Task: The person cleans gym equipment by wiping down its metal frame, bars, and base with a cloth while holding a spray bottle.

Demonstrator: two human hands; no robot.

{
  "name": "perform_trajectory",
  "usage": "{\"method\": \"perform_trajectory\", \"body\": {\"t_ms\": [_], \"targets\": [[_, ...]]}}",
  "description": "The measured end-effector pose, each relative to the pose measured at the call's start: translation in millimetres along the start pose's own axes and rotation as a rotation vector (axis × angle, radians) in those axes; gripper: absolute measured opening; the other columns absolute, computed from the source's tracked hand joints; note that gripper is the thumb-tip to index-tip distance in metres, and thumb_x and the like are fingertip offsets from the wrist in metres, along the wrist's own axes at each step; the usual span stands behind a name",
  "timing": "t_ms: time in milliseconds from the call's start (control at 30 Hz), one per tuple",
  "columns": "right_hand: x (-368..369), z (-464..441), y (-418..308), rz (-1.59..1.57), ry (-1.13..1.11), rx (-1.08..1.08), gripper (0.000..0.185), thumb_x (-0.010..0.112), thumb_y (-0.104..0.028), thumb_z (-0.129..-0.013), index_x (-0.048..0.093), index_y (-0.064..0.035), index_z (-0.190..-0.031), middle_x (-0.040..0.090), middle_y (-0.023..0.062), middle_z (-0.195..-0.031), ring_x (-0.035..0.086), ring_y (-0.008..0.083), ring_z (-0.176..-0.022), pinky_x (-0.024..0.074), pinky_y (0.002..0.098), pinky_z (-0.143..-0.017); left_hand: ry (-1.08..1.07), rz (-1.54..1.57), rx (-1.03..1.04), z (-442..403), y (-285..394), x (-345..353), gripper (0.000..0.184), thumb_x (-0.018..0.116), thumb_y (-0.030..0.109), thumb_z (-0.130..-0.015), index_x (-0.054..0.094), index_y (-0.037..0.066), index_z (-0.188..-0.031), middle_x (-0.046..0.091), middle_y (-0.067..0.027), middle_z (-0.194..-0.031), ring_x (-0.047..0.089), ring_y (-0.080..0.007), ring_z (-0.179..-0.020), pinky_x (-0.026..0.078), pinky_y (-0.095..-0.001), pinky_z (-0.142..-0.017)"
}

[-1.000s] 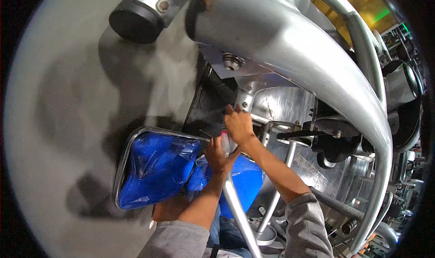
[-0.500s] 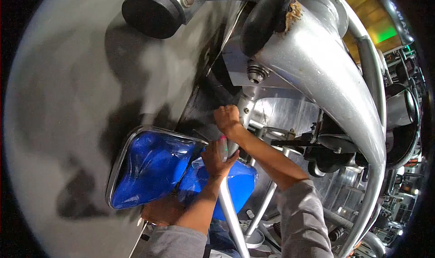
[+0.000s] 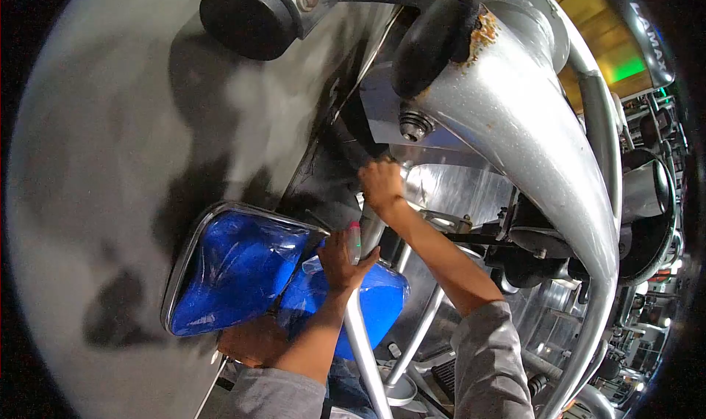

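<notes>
My left hand (image 3: 343,261) is closed round a small clear bottle (image 3: 354,244) with a pink top, its thumb beside the silver post (image 3: 358,323). Above it, my right hand (image 3: 382,187) is curled at the upper part of the same post; whatever its fingers hold, if anything, is hidden. Behind my left hand is a blue seat pad (image 3: 386,298) under clear plastic, and a blue backrest (image 3: 239,272) with a metal rim stands to the left.
A thick curved silver tube (image 3: 529,117) with a black end cap passes overhead on the right. A black round foot (image 3: 250,18) is at the upper left, near the grey wall (image 3: 103,162). More gym machines stand at the far right.
The view has shifted. My right hand moved left off the post, then back over its upper part. My left hand still has the bottle.
</notes>
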State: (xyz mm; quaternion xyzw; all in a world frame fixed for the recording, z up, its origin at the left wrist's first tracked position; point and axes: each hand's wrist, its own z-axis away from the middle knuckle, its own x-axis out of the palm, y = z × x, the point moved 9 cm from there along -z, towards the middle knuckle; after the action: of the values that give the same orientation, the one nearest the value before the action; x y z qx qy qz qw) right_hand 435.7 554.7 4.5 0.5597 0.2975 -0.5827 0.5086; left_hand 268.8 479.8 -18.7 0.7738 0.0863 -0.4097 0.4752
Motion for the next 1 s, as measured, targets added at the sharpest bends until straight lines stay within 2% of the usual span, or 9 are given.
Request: {"method": "perform_trajectory", "body": {"t_ms": [67, 133, 200, 300, 367, 467, 767, 867, 1000], "targets": [[-4.9, -22.2, -18.9, 0.038, 0.079, -0.034, 0.008, 0.066, -0.022, -0.084, 0.072, -0.0172, -0.084, 0.070, -0.0001, -0.082, 0.069, 0.0178, -0.076, 0.0499, 0.0337, -0.056, 0.089, -0.017, 0.057, 0.8, 6.0, -7.3, 0.074, 0.083, 0.053, -0.063, 0.058, 0.005, -0.114, 0.059, -0.0171, -0.103, 0.058, -0.0373, -0.100, 0.041, -0.0497, -0.077], [13.0, -38.8, -26.2, 0.116, -0.360, 0.037, 0.003, 0.071, -0.024, -0.080, 0.074, -0.0220, -0.080, 0.065, -0.0092, -0.073, 0.064, 0.0094, -0.066, 0.0407, 0.0289, -0.044, -0.005, -0.064, 0.025, -2.4, 8.3, -3.2, 0.074, 0.083, 0.053, -0.063, 0.057, 0.008, -0.115, 0.059, -0.0159, -0.106, 0.058, -0.0371, -0.101, 0.040, -0.0504, -0.078], [25.9, -51.2, -29.3, 0.152, -0.356, 0.075, 0.003, 0.074, -0.024, -0.077, 0.074, -0.0240, -0.080, 0.062, -0.0108, -0.070, 0.061, 0.0074, -0.062, 0.0364, 0.0279, -0.041, -0.038, -0.035, -0.004, -3.5, 8.0, -4.6, 0.073, 0.082, 0.053, -0.063, 0.057, 0.009, -0.116, 0.059, -0.0154, -0.107, 0.057, -0.0369, -0.101, 0.040, -0.0506, -0.078], [37.6, -50.4, -23.3, 0.113, -0.315, 0.186, 0.008, 0.075, -0.020, -0.076, 0.076, -0.0243, -0.083, 0.065, -0.0099, -0.070, 0.064, 0.0092, -0.064, 0.0412, 0.0291, -0.043, -0.059, -0.013, -0.015, -4.9, 7.1, -0.7, 0.073, 0.082, 0.053, -0.064, 0.056, 0.010, -0.117, 0.059, -0.0148, -0.108, 0.057, -0.0365, -0.101, 0.040, -0.0508, -0.078], [24.6, -38.9, -24.4, 0.088, -0.068, 0.080, 0.007, 0.072, -0.018, -0.080, 0.077, -0.0194, -0.085, 0.072, -0.0017, -0.089, 0.070, 0.0162, -0.086, 0.0514, 0.0338, -0.055, -0.044, -0.025, 0.000, -3.0, 7.6, -3.2, 0.072, 0.082, 0.052, -0.064, 0.056, 0.010, -0.117, 0.059, -0.0147, -0.108, 0.057, -0.0363, -0.102, 0.040, -0.0507, -0.078], [-19.6, -1.5, -18.5, 0.070, -0.126, -0.008, 0.014, 0.069, -0.019, -0.083, 0.077, -0.0144, -0.094, 0.070, 0.0064, -0.111, 0.065, 0.0241, -0.109, 0.0555, 0.0372, -0.069, -0.037, 0.086, -0.048, -3.1, 3.0, -4.7, 0.073, 0.082, 0.052, -0.064, 0.056, 0.009, -0.117, 0.059, -0.0154, -0.109, 0.057, -0.0362, -0.102, 0.040, -0.0504, -0.078], [-7.4, 5.7, 0.6, -0.055, -0.260, -0.030, 0.021, 0.065, -0.020, -0.085, 0.072, -0.0116, -0.103, 0.065, 0.0088, -0.113, 0.060, 0.0269, -0.110, 0.0539, 0.0335, -0.075, 0.034, 0.063, -0.036, -4.4, 3.8, -11.2, 0.074, 0.081, 0.052, -0.065, 0.057, 0.007, -0.117, 0.058, -0.0147, -0.110, 0.056, -0.0357, -0.103, 0.041, -0.0499, -0.081], [-34.4, -7.5, -11.5, 0.153, 0.034, -0.115, 0.018, 0.069, -0.015, -0.081, 0.075, -0.0148, -0.098, 0.071, 0.0051, -0.099, 0.065, 0.0199, -0.103, 0.0548, 0.0332, -0.072, -0.161, 0.103, -0.128, -5.6, -0.3, 2.1, 0.073, 0.081, 0.053, -0.065, 0.058, 0.007, -0.117, 0.058, -0.0146, -0.110, 0.056, -0.0357, -0.104, 0.041, -0.0500, -0.081], [8.8, -53.5, -2.1, 0.047, -0.053, 0.060, 0.015, 0.071, -0.015, -0.080, 0.077, -0.0173, -0.093, 0.072, 0.0061, -0.102, 0.068, 0.0198, -0.100, 0.0557, 0.0338, -0.066, -0.104, 0.032, -0.070, -7.4, 4.6, -3.9, 0.073, 0.082, 0.053, -0.064, 0.058, 0.008, -0.116, 0.059, -0.0152, -0.108, 0.057, -0.0358, -0.102, 0.041, -0.0507, -0.082]]}}
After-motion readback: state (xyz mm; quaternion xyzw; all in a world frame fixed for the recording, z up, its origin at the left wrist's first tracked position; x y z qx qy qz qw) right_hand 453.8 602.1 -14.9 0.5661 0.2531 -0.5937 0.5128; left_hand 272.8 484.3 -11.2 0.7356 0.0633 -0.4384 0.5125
